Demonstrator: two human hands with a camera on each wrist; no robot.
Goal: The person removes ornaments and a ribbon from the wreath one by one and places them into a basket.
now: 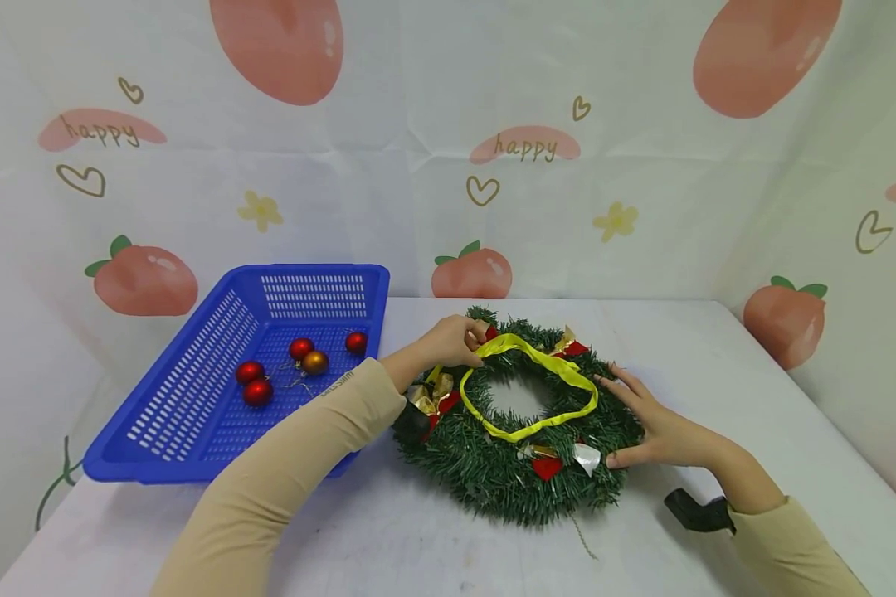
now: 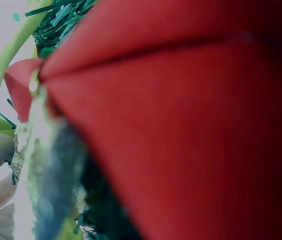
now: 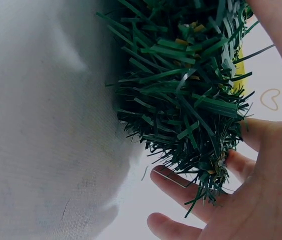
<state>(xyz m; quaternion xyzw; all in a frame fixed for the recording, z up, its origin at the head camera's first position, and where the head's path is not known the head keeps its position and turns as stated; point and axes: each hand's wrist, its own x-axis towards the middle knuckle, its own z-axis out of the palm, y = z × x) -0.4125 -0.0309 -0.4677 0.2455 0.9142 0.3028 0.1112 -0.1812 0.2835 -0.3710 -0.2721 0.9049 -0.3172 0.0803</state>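
Note:
A green tinsel wreath [image 1: 478, 473] lies on the table, with red, gold and white bows around it. A yellow ribbon [image 1: 567, 371] forms a loose loop over its central hole. At the wreath's upper left, my left hand [image 1: 451, 342] pinches the ribbon beside a bow. In the left wrist view a red bow [image 2: 171, 115] fills most of the picture and covers much of the work. My right hand [image 1: 668, 431] rests at the wreath's right edge, fingers spread. In the right wrist view, its extended fingers [image 3: 176, 187] touch the outer tinsel.
Left of the wreath stands a blue plastic basket [image 1: 314, 308] holding several red baubles [image 1: 257, 392] and a gold-brown one [image 1: 315, 362]. My left forearm passes over its near right corner. A thin string [image 1: 582, 535] trails from the wreath's front. A printed cloth [image 1: 538, 75] hangs behind the table.

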